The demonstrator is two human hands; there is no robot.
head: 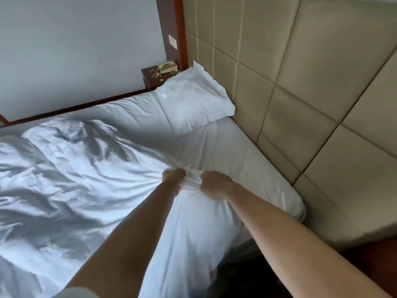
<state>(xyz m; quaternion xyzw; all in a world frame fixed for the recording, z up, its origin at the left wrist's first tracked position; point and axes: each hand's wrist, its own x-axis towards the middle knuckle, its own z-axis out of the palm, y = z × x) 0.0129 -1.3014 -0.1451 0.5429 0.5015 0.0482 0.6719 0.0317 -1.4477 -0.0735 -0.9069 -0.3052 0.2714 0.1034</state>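
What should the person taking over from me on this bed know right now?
Left hand: grips a bunched fold of the white cover.
Right hand: grips the same bunch, close beside the left.
Cover: rumpled across the bed, its gathered edge short of the headboard.
Sheet: lies smooth and bare along the headboard side.
Pillow: lies at the far end, against the headboard.
Done: sheet on, one pillow placed.
Left, probably: draw the cover out flat, smooth its creases, and square its edge.
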